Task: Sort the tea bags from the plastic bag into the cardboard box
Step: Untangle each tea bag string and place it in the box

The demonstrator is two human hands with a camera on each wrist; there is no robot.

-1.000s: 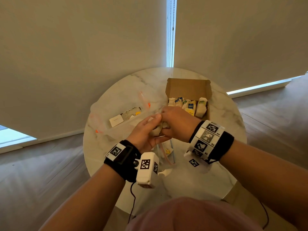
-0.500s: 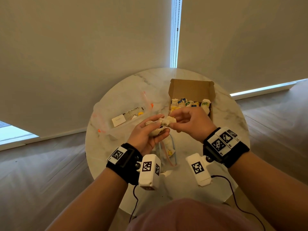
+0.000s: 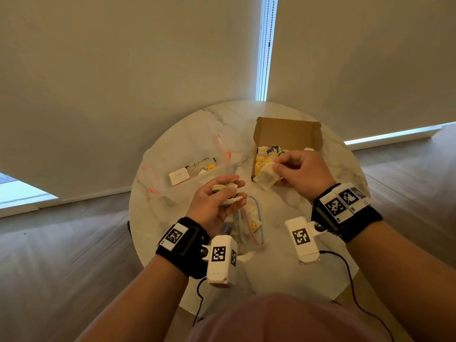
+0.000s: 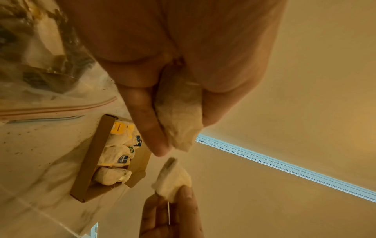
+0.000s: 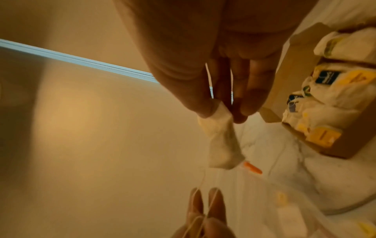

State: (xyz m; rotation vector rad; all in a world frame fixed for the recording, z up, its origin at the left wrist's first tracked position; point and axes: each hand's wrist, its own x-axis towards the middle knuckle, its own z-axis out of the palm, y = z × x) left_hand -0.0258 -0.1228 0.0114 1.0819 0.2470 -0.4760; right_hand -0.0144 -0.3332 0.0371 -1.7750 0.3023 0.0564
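Observation:
My right hand (image 3: 293, 169) pinches one pale tea bag (image 3: 266, 177) (image 5: 221, 141) by its top, just in front of the open cardboard box's (image 3: 288, 132) near left corner. Several tea bags with yellow and blue tags lie in the box (image 4: 97, 159). Palm up over the table's middle, my left hand (image 3: 219, 201) grips a small bunch of tea bags (image 3: 227, 192) (image 4: 179, 116). A thin string runs from the pinched bag down to the left hand's fingers (image 5: 215, 202). Beneath that hand lies a small clear plastic bag (image 3: 246, 223).
A larger clear zip bag (image 3: 187, 174) with orange trim, a white card and loose bits lies at the left of the round marble table (image 3: 283, 243). Window blinds hang close behind the table. Wood floor surrounds it.
My hands were together over the bunch; the right hand has pulled one tea bag away to the right, toward the box. The left hand has stayed with the remaining bags.

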